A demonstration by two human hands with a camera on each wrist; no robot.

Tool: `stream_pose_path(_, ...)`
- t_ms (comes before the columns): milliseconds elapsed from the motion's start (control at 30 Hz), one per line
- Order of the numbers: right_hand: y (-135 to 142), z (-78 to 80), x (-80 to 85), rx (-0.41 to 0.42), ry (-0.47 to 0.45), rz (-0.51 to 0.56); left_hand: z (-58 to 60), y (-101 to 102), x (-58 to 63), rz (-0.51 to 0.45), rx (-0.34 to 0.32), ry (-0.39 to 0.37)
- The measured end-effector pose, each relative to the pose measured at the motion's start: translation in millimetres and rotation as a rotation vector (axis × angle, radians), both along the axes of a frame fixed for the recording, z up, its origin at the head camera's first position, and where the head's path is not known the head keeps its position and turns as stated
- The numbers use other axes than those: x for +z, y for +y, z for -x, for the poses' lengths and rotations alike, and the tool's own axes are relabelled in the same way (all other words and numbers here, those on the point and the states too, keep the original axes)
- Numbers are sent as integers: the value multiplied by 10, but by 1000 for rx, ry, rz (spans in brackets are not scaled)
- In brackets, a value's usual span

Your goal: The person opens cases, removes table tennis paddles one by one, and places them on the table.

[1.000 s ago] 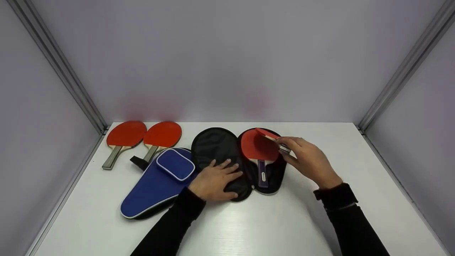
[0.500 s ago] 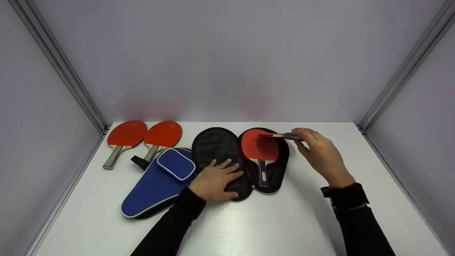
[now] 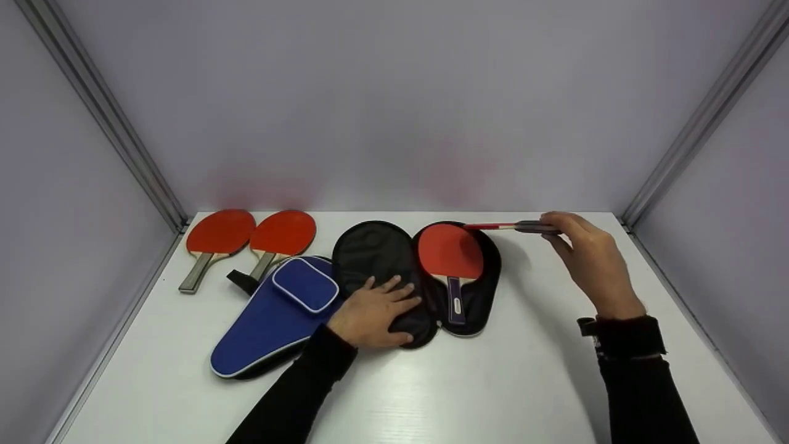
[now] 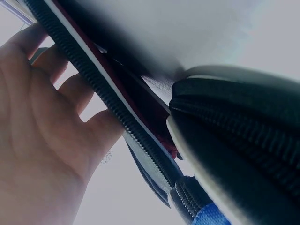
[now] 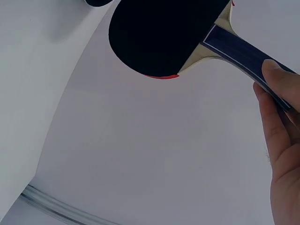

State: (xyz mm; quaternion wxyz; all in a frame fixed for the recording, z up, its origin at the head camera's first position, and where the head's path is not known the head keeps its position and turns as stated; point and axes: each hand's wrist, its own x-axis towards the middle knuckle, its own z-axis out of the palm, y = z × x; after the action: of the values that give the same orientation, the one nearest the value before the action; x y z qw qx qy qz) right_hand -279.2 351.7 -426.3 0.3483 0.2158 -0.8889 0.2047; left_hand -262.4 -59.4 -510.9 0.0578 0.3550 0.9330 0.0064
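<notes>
An unzipped black paddle case (image 3: 370, 250) lies spread on the table. My left hand (image 3: 373, 314) rests on its left half, fingers straight and spread. In the left wrist view, the case's zipper edge (image 4: 96, 79) crosses in front of those fingers. A red table tennis paddle (image 3: 450, 253) with a dark blue handle lies in the case's right half. Above and right of it, my right hand (image 3: 592, 259) pinches another paddle (image 3: 496, 226) by its handle, held nearly edge-on to the head view. Its black face (image 5: 164, 33) shows in the right wrist view.
Two more red paddles (image 3: 220, 231) lie at the back left of the white table (image 3: 431, 394). A blue case (image 3: 271, 336) with white piping overlaps one handle and touches the black case. Pale walls (image 3: 394, 111) enclose the back and sides.
My right hand has carried its paddle right and away from the black case, turning it nearly edge-on to the head view. The left hand has stayed in place.
</notes>
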Motion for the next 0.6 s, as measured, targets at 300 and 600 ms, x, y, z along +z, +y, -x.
stream_pose_path(300, 292, 25, 18, -100, -40, 33, 2, -1, 3, 8, 1, -7)
stream_pose_path(600, 602, 18, 6, -204, -72, 109, 5, -16, -17, -16, -10, -7)
